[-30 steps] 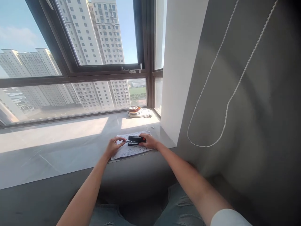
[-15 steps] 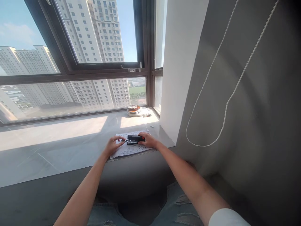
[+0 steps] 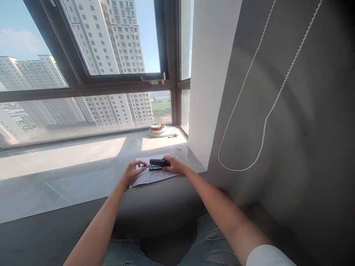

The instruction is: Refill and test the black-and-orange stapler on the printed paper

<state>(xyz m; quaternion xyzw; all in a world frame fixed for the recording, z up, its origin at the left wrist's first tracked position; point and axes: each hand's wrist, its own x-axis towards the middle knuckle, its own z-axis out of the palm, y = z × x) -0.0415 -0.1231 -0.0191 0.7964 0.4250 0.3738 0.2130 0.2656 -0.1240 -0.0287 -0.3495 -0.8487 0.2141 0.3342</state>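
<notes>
A black stapler [image 3: 158, 163] with a red end lies on a printed sheet of paper [image 3: 151, 176] near the front edge of the grey windowsill [image 3: 69, 173]. My right hand [image 3: 174, 166] grips the stapler's right, rear end. My left hand [image 3: 134, 171] is at the stapler's left end, fingers pinched on the small metal part that sticks out of its front. Both forearms reach forward from the bottom of the view.
A stack of flat round discs [image 3: 158, 130] sits at the far right of the sill by the window frame. A small bit lies near it [image 3: 179, 149]. A white pillar [image 3: 210, 81] and grey wall with a bead chain [image 3: 249, 111] stand at right.
The hands and stapler keep the same hold; only the view has shifted slightly.
</notes>
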